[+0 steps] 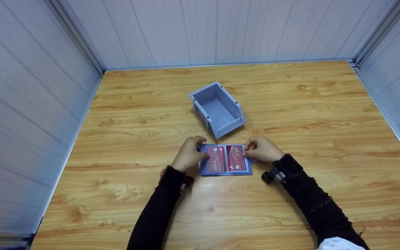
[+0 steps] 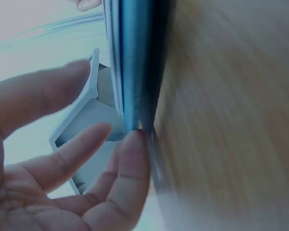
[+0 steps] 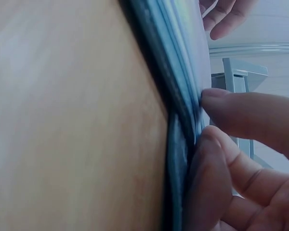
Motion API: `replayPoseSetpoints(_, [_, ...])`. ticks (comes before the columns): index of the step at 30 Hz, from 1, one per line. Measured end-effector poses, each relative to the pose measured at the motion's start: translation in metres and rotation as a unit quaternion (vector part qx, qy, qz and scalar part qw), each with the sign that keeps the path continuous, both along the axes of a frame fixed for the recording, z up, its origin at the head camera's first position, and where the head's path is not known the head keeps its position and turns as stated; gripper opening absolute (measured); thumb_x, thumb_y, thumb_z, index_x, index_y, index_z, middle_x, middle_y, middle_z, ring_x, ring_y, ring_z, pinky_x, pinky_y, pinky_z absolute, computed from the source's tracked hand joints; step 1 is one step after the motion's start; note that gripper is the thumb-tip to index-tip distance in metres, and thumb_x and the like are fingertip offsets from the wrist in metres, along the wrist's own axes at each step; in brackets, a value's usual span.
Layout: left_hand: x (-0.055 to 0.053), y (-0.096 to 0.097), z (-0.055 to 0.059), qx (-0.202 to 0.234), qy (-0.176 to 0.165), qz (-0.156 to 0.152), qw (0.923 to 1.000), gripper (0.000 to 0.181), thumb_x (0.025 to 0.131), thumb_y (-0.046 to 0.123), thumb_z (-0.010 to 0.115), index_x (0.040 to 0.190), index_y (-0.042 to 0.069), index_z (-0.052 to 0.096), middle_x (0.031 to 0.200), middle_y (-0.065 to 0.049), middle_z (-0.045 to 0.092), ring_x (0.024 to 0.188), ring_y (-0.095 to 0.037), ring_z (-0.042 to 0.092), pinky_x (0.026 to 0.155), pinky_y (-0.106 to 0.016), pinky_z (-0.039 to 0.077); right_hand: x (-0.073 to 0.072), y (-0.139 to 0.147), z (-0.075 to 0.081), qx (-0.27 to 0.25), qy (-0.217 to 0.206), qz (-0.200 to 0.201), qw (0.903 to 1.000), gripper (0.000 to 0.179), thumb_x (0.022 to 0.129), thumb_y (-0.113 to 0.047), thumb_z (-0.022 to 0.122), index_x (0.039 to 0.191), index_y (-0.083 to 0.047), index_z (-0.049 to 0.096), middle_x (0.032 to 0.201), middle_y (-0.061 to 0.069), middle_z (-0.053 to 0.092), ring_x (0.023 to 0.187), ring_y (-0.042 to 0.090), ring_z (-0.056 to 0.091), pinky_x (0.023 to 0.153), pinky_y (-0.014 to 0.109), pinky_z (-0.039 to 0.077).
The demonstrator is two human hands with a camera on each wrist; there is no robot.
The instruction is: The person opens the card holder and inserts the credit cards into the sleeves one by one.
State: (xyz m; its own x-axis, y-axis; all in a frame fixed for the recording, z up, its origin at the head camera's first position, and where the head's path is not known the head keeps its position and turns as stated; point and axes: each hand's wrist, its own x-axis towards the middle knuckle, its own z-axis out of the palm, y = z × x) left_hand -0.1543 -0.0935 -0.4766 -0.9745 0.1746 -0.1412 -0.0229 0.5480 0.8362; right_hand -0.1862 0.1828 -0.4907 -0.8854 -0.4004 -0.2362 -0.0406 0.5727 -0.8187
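Note:
A blue card holder [image 1: 203,169] lies spread on the table in the head view. Behind its clear sleeves show two red cards, a left card [image 1: 216,160] and a right card [image 1: 236,159], each printed "VIP". My left hand [image 1: 189,153] is at the left edge; in the left wrist view a fingertip [image 2: 134,144] touches the cover's edge while the thumb stands away from it. With thumb and curled fingers, my right hand [image 1: 264,149] pinches the sleeves at the right edge. Up close in the right wrist view, the thumb [image 3: 216,101] presses on the stacked sleeves.
Just beyond the holder stands a grey plastic bin [image 1: 217,109], turned at an angle, its low front facing me. The wooden table [image 1: 134,121] is bounded by white panel walls [image 1: 203,34] at the back and both sides.

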Motion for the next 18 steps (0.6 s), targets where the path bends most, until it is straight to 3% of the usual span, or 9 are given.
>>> replayPoseSetpoints(4, [0.000, -0.001, 0.002, 0.027, -0.032, 0.043, 0.9982, 0.056, 0.077, 0.002, 0.073, 0.129, -0.008, 0.055, 0.117, -0.022, 0.063, 0.109, -0.031, 0.060, 0.099, -0.042, 0.050, 0.000, 0.000, -0.001, 0.005, 0.001, -0.003, 1.0000, 0.017, 0.080, -0.011, 0.076, 0.085, -0.003, 0.062, 0.069, -0.004, 0.054, 0.059, 0.008, 0.049, 0.048, 0.018, 0.040])
replayPoseSetpoints(7, [0.002, -0.001, 0.002, 0.043, -0.052, 0.058, 0.9961, 0.054, 0.077, 0.004, 0.074, 0.126, -0.007, 0.056, 0.112, -0.019, 0.067, 0.105, -0.027, 0.063, 0.096, -0.039, 0.052, 0.000, 0.000, 0.000, 0.005, 0.003, -0.003, 1.0000, 0.017, 0.080, -0.011, 0.076, 0.085, -0.003, 0.062, 0.070, -0.003, 0.055, 0.061, 0.008, 0.050, 0.050, 0.018, 0.040])
replayPoseSetpoints(10, [0.005, 0.000, 0.001, 0.052, -0.058, 0.045, 0.9959, 0.052, 0.078, 0.005, 0.074, 0.126, -0.004, 0.055, 0.106, -0.016, 0.068, 0.094, -0.023, 0.065, 0.086, -0.034, 0.056, 0.000, 0.000, 0.000, 0.005, 0.000, -0.004, 1.0000, 0.017, 0.081, -0.011, 0.076, 0.086, -0.003, 0.062, 0.070, -0.003, 0.055, 0.062, 0.008, 0.050, 0.050, 0.018, 0.040])
replayPoseSetpoints(14, [0.012, 0.003, 0.002, 0.057, -0.056, 0.007, 0.9968, 0.066, 0.080, 0.004, 0.072, 0.138, 0.000, 0.042, 0.101, -0.015, 0.068, 0.083, -0.021, 0.066, 0.074, -0.032, 0.058, 0.000, 0.001, 0.000, 0.003, -0.004, -0.004, 1.0000, 0.017, 0.081, -0.011, 0.075, 0.086, -0.002, 0.062, 0.071, -0.002, 0.055, 0.062, 0.008, 0.051, 0.049, 0.018, 0.041])
replayPoseSetpoints(18, [0.020, 0.009, 0.005, 0.026, -0.024, -0.015, 0.9992, 0.081, 0.078, 0.005, 0.073, 0.147, 0.000, 0.030, 0.104, -0.016, 0.067, 0.086, -0.021, 0.064, 0.079, -0.036, 0.056, 0.000, 0.001, 0.000, 0.000, 0.001, 0.002, 1.0000, 0.016, 0.082, -0.011, 0.075, 0.086, -0.002, 0.062, 0.071, -0.003, 0.055, 0.059, 0.006, 0.050, 0.047, 0.018, 0.041])
